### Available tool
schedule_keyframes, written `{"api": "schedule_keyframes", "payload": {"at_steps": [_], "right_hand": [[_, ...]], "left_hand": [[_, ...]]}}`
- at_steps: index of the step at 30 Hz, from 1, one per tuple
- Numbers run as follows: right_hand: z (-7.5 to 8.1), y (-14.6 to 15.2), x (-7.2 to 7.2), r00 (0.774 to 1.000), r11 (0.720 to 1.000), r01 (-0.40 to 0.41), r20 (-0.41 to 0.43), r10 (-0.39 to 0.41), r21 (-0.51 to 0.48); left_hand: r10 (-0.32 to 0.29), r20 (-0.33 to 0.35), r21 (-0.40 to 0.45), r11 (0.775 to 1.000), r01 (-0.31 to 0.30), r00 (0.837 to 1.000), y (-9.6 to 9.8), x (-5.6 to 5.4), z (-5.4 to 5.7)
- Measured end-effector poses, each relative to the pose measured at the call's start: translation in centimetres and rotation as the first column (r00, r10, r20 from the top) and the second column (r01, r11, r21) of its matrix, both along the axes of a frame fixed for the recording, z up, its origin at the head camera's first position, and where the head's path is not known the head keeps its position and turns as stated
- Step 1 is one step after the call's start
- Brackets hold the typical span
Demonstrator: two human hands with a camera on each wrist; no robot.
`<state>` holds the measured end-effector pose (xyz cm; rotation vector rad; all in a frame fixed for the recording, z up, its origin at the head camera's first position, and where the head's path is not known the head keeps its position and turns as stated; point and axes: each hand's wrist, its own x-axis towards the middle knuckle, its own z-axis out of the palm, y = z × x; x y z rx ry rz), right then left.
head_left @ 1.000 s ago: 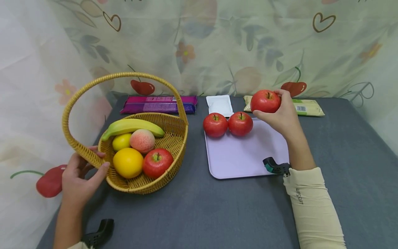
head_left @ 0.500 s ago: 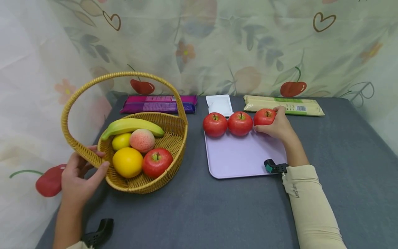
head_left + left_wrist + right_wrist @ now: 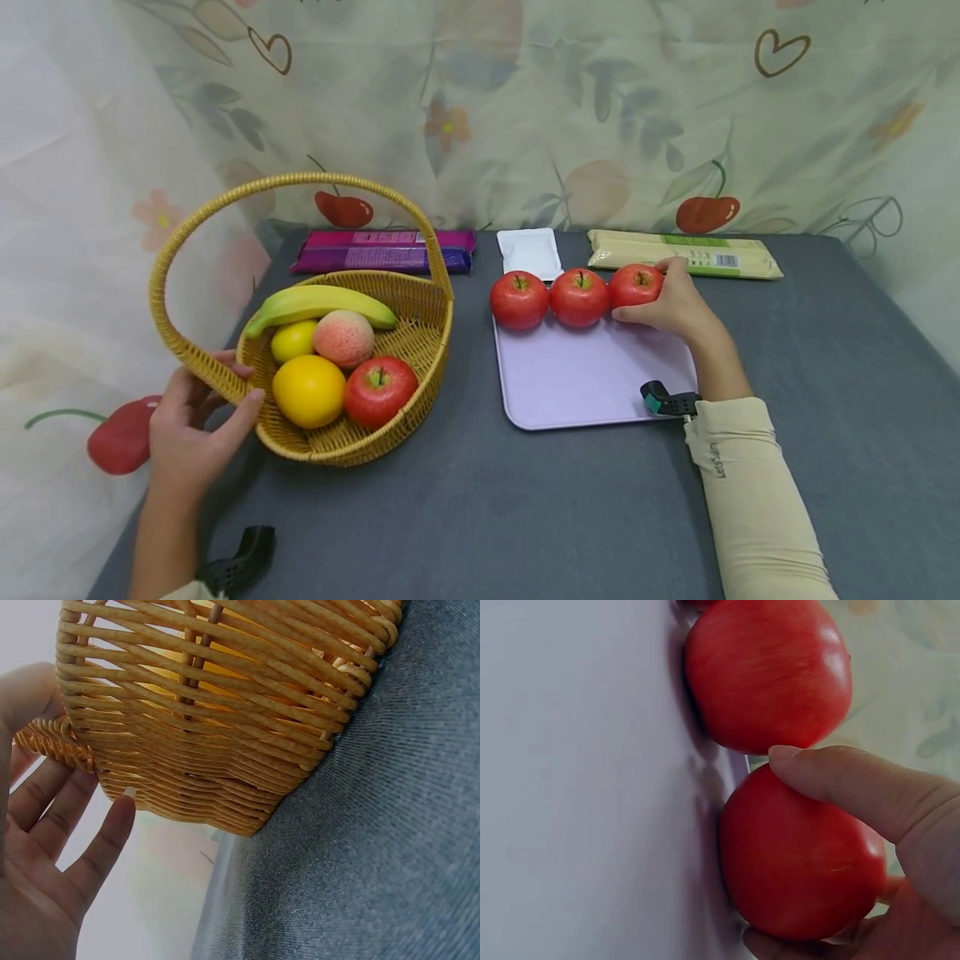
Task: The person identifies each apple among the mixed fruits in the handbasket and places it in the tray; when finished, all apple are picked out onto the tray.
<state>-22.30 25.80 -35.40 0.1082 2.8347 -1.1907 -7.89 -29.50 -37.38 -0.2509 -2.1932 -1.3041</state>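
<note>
At the far edge of the lilac tray [image 3: 577, 383], my right hand [image 3: 675, 304] holds a red apple [image 3: 635, 285] between thumb and fingers. Two more red apples stand left of it in a row, the middle apple [image 3: 580, 297] and the left apple [image 3: 519, 300]. In the right wrist view the thumb lies across the held apple [image 3: 802, 862], its tip close to the neighbouring apple [image 3: 769, 675]. My left hand [image 3: 195, 425] holds the wicker basket [image 3: 352, 454] at the foot of its handle, fingers behind and thumb in front. The left wrist view shows the basket's woven side [image 3: 202, 742].
Inside the basket lie a banana [image 3: 322, 306], a lemon [image 3: 294, 341], a peach [image 3: 343, 340], an orange [image 3: 308, 392] and a red apple [image 3: 381, 392]. Along the back are purple packets [image 3: 382, 252], a white packet [image 3: 529, 253] and a cream packet [image 3: 686, 253].
My right hand has lowered the red apple from above the tray onto its far edge and shifted it slightly left, beside the middle apple. The left hand and basket stay put.
</note>
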Motion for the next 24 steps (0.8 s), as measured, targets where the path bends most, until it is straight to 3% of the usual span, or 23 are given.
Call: {"api": "schedule_keyframes", "payload": {"at_steps": [6,12,16,19,24], "right_hand": [[0.6,-0.4,0.0,1.0,0.999,-0.014,-0.016,0.015,0.043],[3.0,-2.7,0.9,0.982,0.991,-0.016,-0.186,0.041,0.135],[4.9,-5.0,2.0,0.942,0.988,-0.081,-0.313,0.119,0.132],[5.8,-7.0,2.8,0.915,0.976,-0.17,-0.346,0.207,0.133],[5.9,-11.5,4.1,0.846,0.917,-0.374,-0.354,0.399,0.14]], "left_hand": [[0.008,0.039,0.011,1.0,-0.008,0.999,0.1,0.0,0.1],[0.001,0.019,0.011,1.0,-0.001,1.0,0.1,0.1,0.1],[-0.017,-0.017,0.012,1.0,0.017,1.0,0.1,0.0,0.2],[-0.033,-0.051,0.014,0.999,0.034,0.998,0.1,-0.1,0.1],[-0.031,-0.05,0.013,0.999,0.031,0.998,0.0,-0.1,0.0]]}}
